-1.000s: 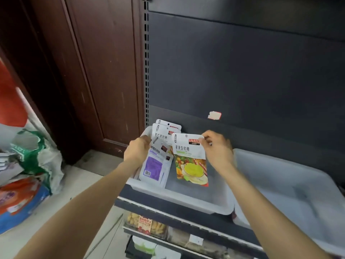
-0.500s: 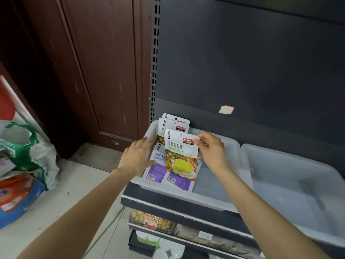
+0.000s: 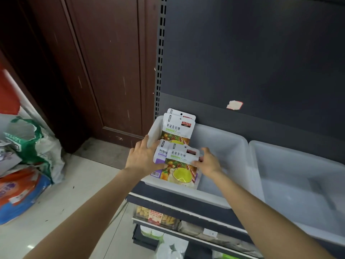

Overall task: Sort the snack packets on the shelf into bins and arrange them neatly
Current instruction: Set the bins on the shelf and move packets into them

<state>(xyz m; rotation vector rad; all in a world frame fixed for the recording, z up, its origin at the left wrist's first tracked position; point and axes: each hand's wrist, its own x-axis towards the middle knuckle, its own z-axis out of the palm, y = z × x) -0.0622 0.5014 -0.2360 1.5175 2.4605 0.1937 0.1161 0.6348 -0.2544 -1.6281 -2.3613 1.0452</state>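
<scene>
Several snack packets stand in the left translucent bin (image 3: 224,144) on the shelf. Two white packets with fruit print (image 3: 178,128) lean at the bin's back left corner. In front of them are a purple packet (image 3: 160,153) and a yellow-green fruit packet (image 3: 182,166), overlapping. My left hand (image 3: 142,157) lies with straight fingers against the left side of the purple packet, beside the bin's left wall. My right hand (image 3: 208,162) pinches the right edge of the yellow-green packet.
A second translucent bin (image 3: 298,165) sits to the right on the same shelf. Lower shelves (image 3: 158,217) hold more snack packs. Sacks and bags (image 3: 28,156) are piled on the floor at left, next to a brown door (image 3: 104,71).
My right hand brought the yellow-green packet down and forward to the bin's front, over the purple one. My left hand stayed at the packets' left side. The back packets are now uncovered.
</scene>
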